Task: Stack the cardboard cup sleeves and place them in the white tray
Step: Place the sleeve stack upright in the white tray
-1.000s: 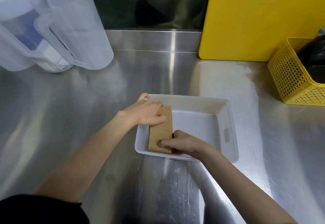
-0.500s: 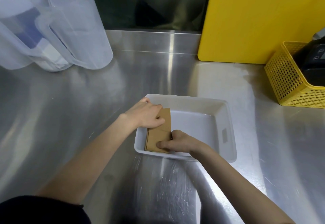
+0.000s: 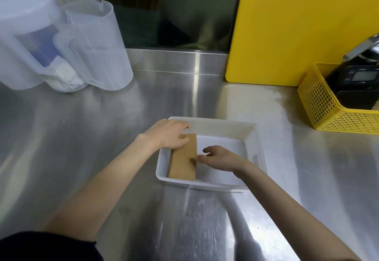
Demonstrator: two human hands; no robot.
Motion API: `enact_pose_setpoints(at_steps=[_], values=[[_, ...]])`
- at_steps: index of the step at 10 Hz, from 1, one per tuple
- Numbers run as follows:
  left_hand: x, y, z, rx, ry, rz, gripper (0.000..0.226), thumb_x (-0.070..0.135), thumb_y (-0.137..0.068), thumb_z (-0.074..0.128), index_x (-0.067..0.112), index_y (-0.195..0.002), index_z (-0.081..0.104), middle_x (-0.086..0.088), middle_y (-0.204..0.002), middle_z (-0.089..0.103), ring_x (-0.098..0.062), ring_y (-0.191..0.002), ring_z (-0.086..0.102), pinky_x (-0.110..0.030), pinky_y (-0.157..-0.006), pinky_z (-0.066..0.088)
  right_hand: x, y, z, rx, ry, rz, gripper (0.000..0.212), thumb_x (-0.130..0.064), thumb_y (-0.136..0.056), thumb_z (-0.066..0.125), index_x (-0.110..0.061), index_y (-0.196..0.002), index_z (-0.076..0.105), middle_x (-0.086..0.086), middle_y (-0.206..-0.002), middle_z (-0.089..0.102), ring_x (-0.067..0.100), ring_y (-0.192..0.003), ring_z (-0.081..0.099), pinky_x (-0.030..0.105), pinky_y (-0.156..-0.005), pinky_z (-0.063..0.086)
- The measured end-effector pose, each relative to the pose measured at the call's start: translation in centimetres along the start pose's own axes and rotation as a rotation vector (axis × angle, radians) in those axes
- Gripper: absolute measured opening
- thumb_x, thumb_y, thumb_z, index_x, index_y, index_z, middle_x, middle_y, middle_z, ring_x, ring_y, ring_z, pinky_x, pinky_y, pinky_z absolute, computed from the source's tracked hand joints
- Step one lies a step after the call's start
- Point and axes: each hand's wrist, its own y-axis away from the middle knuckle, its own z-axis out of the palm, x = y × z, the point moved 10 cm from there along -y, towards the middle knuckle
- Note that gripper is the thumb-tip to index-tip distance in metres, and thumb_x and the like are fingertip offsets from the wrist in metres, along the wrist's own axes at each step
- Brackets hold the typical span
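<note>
In the white tray (image 3: 258, 143), the stack of cardboard cup sleeves (image 3: 183, 159) is being released
Against the tray's left wall, the flattened stack is lying on the floor of the tray, and the right hand (image 3: 220, 159), which was pinching the near corner half a second ago, is being drawn off to the right with its grip spread and nothing held; only a fingertip is seen at the stack's right edge. The far end is still being pressed down by the left hand (image 3: 167, 135), fingers flat, not pinching. Placement is judged to be nearly done on the steel counter (image 3: 71, 148), with only the left hand's withdrawal remaining
</note>
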Motion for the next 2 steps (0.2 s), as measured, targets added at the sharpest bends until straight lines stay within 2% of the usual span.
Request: enact_pose_setpoints(at_steps=[2], values=[[0.3,1.3,-3.3,0.084,0.031,-0.035,0.05,0.031,-0.088,0.038,0.015,-0.135,0.033,-0.006,-0.144,0.042,-0.025,-0.129,0.04,-0.039,-0.104,0.033,-2.2,2.6,-3.4,0.11,0.224,-0.056,0.064,-0.04,-0.089,0.048,-0.01,-0.14,0.027,0.009,-0.148,0.036,0.024,-0.135,0.035,0.03,-0.108,0.029]])
